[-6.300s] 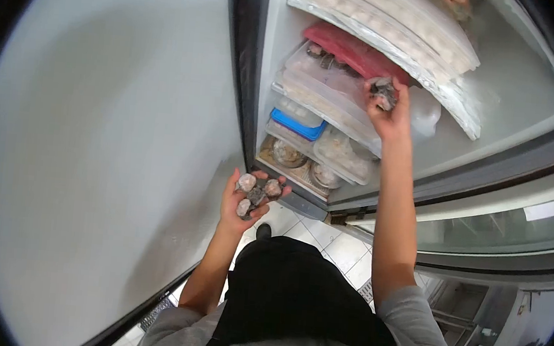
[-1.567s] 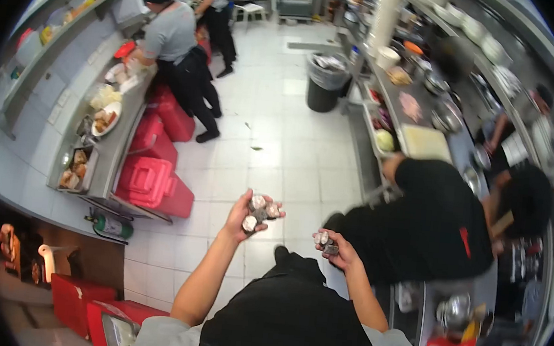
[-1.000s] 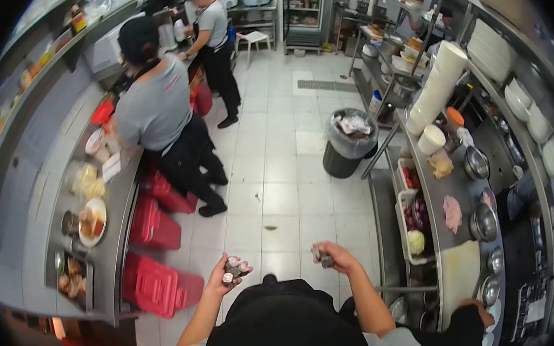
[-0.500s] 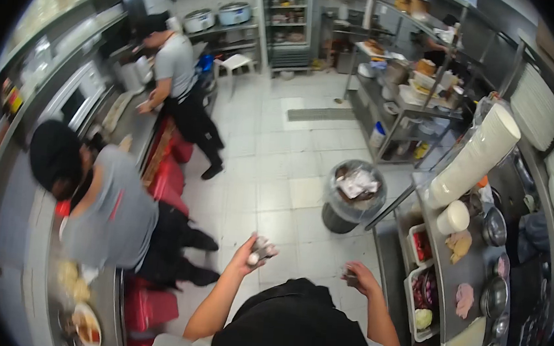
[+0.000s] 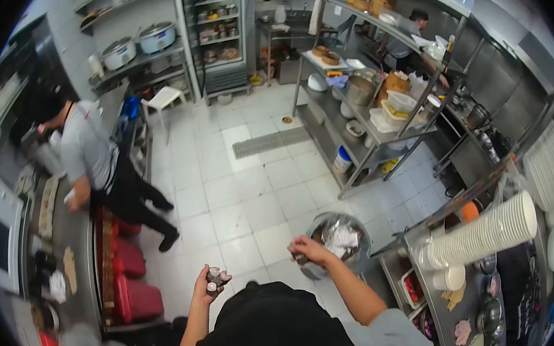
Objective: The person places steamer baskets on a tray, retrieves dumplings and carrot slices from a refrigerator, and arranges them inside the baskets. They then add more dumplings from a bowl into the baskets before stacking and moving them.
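Note:
My left hand [image 5: 203, 286] is curled around several small grey pieces [image 5: 216, 278] with pale round ends; their kind is not plain. It is at the left side of my black apron [image 5: 277, 324]. My right hand [image 5: 310, 250] is stretched forward, its fingers closed on a small dark thing [image 5: 299, 257] that I cannot make out. This hand is at the near left rim of a round bin [image 5: 363, 246] with a clear liner. Crumpled white and brown waste [image 5: 341, 239] fills the bin. Whether the hand touches the rim is not clear.
A co-worker [image 5: 92, 137] stands at the left counter, above red bins [image 5: 137, 300]. Ahead is a metal shelf rack [image 5: 358, 150] with pots and containers; another person [image 5: 400, 45] is behind it. To my right, stacked white bowls [image 5: 483, 230] lie on a counter. A floor drain [image 5: 270, 142] is ahead.
My view has swung right and forward. My right hand has moved from beside my apron to the bin. My left hand still holds the grey pieces. The nearer co-worker has mostly left view.

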`<act>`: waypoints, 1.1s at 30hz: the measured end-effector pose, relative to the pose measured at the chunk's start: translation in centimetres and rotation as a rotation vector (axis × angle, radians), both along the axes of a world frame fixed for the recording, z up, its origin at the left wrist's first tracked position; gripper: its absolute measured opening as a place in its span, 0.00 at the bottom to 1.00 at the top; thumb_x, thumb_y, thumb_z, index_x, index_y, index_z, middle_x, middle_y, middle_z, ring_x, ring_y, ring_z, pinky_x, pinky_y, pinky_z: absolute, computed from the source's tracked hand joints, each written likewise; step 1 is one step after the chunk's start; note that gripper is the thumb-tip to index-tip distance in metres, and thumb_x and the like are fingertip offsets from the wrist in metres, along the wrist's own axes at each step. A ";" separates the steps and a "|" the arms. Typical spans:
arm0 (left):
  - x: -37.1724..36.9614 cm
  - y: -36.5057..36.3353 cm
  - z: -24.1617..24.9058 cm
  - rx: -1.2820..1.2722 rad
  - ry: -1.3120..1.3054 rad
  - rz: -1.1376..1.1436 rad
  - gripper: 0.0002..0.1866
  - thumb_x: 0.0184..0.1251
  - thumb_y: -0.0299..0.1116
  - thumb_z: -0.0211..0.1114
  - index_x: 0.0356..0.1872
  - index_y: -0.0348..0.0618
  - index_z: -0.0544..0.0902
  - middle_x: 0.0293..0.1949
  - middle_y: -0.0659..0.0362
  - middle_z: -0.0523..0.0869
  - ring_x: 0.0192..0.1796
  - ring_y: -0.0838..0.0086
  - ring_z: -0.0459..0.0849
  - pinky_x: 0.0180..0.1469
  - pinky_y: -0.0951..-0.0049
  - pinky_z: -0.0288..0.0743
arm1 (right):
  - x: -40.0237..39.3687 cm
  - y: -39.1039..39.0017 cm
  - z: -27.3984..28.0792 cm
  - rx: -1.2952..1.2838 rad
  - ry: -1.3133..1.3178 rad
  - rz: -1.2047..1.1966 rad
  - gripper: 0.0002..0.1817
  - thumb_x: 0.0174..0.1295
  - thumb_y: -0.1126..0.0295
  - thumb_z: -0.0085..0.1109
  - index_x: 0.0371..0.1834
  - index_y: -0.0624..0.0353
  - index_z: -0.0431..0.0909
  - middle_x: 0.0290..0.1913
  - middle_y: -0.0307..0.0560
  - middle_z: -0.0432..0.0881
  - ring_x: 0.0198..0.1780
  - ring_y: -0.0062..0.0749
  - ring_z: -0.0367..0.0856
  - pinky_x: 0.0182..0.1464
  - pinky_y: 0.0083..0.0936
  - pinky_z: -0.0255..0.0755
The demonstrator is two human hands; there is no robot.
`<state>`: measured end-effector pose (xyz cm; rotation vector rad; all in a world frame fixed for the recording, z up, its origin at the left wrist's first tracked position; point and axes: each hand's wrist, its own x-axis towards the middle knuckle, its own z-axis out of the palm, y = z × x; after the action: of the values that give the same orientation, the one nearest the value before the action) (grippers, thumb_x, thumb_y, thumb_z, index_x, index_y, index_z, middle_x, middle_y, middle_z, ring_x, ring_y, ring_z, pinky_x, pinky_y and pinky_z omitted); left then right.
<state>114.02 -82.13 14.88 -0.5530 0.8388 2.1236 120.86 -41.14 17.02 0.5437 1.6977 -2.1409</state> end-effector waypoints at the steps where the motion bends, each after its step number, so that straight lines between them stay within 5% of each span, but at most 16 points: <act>1: -3.8 1.9 0.6 -0.033 0.031 -0.080 0.23 0.78 0.58 0.52 0.46 0.46 0.75 0.44 0.49 0.86 0.48 0.48 0.89 0.20 0.73 0.74 | -0.4 1.5 0.4 0.015 -0.030 -0.026 0.21 0.66 0.61 0.66 0.56 0.58 0.72 0.45 0.45 0.84 0.40 0.33 0.87 0.38 0.30 0.80; 8: -27.2 15.1 3.6 -0.243 0.208 -0.456 0.24 0.76 0.57 0.56 0.51 0.44 0.76 0.43 0.52 0.87 0.44 0.58 0.91 0.22 0.74 0.76 | -4.4 11.0 -2.0 0.009 -0.131 -0.463 0.21 0.65 0.63 0.67 0.56 0.58 0.71 0.45 0.43 0.81 0.40 0.31 0.85 0.36 0.28 0.78; 9: -30.0 16.9 3.2 -0.240 0.216 -0.470 0.24 0.76 0.57 0.56 0.51 0.44 0.76 0.43 0.52 0.87 0.44 0.58 0.91 0.22 0.74 0.76 | -5.5 12.4 -2.0 -0.024 -0.200 -0.524 0.19 0.65 0.65 0.66 0.54 0.56 0.71 0.45 0.44 0.82 0.40 0.33 0.86 0.39 0.34 0.83; 18: -46.2 24.5 -1.8 -0.167 0.019 -0.331 0.26 0.77 0.59 0.53 0.50 0.43 0.75 0.45 0.48 0.86 0.47 0.48 0.90 0.17 0.74 0.74 | -33.4 27.3 -1.4 0.171 0.051 -0.376 0.17 0.64 0.61 0.67 0.49 0.53 0.72 0.38 0.40 0.80 0.36 0.27 0.82 0.32 0.30 0.77; 25: -61.1 31.0 -1.4 -0.205 0.037 -0.283 0.26 0.76 0.59 0.56 0.49 0.42 0.75 0.39 0.50 0.87 0.41 0.56 0.91 0.18 0.74 0.76 | -56.6 39.2 9.1 0.342 0.181 -0.331 0.20 0.60 0.61 0.70 0.49 0.56 0.73 0.41 0.42 0.83 0.40 0.26 0.82 0.39 0.26 0.77; 33: -81.9 50.2 1.5 -0.230 0.265 -0.716 0.22 0.78 0.52 0.56 0.49 0.39 0.77 0.35 0.52 0.87 0.38 0.63 0.91 0.18 0.76 0.74 | -70.6 52.5 18.5 0.603 0.108 -0.522 0.25 0.56 0.61 0.74 0.53 0.54 0.73 0.47 0.42 0.80 0.42 0.27 0.82 0.41 0.26 0.77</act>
<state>32.16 -31.96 16.36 -0.0493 1.2214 1.4610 50.26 11.41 35.51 1.1602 2.4967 -1.9549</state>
